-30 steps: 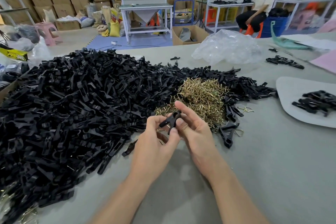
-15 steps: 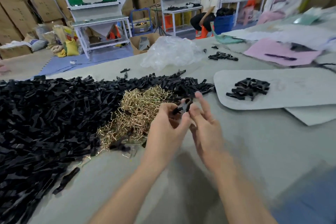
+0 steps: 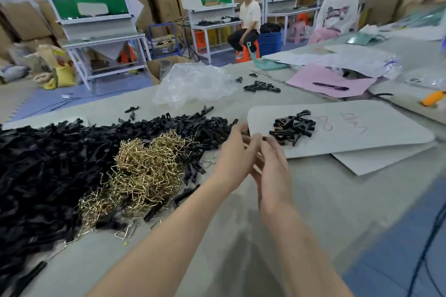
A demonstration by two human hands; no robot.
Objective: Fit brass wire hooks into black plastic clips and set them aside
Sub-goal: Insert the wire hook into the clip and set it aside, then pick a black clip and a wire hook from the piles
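Your left hand [image 3: 235, 152] and right hand [image 3: 272, 171] meet above the table [image 3: 241, 236]. Their fingers are curled and pinch one small black clip [image 3: 265, 138] between them, though blur hides the exact hold. The clip sits at the near edge of the white board [image 3: 362, 137], which carries a small pile of clips [image 3: 293, 126]. The brass hooks [image 3: 149, 166] lie to your left, against the big black heap [image 3: 48, 157].

A tangled brass hook heap [image 3: 149, 169] is lying at 3 o'clock of the sprawling black clip pile [image 3: 60, 164]; a small clip cluster [image 3: 293, 126] is sitting at 2 o'clock.
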